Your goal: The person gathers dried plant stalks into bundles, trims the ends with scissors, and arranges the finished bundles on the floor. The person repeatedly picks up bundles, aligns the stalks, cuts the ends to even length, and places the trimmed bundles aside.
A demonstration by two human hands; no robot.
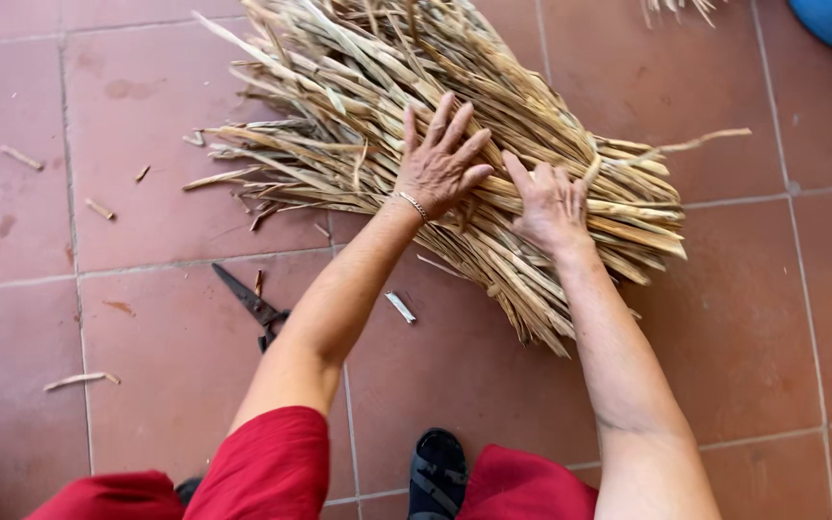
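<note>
Item: bundle of dry straw-coloured leaf strips (377, 106), lying on the red tile floor (753, 318). Left hand (438, 162) is pressing flat on it, fingers spread wide, pinning the strips. Right hand (551, 204) is curling into the strands, apparently gripping some. Black scissors (254, 306) are lying nearby under the left forearm; loose scraps (400, 306) are littering the tiles.

A thick bundle of dry, pale-tan reed strips (358, 106) lies slantwise on red tiles.
</note>
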